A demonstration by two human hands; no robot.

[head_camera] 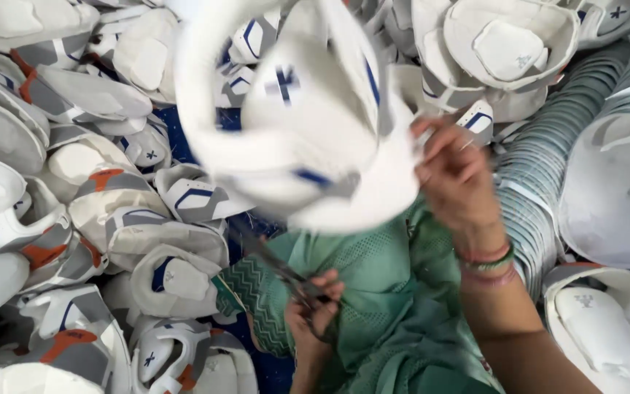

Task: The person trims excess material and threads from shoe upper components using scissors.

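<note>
Hands Working a White Shoe Upper With Scissors

Right hand [455, 174] is gripping the edge of a white shoe upper [308, 124], with fingers pinching the material at its right rim. Upper is hanging raised in the top centre of the view, above a green garment [380, 292] covering the person's lap; motion blur is smearing its outline, and its top edge is running out of frame. Blue markings on it are showing, but their shape is hard to make out. Coloured bangles [486, 263] are circling the right wrist.

Left hand [313, 310] is closing around the handles of dark scissors [286, 273], with fingers curling through the loops. Blades are pointing up-left toward the upper; whether the tips are touching it cannot be told, as blur is obscuring them.

Heaps of similar uppers [96, 211] are surrounding the person, with stacked grey pieces [541, 190] at right, partly cut off
</note>
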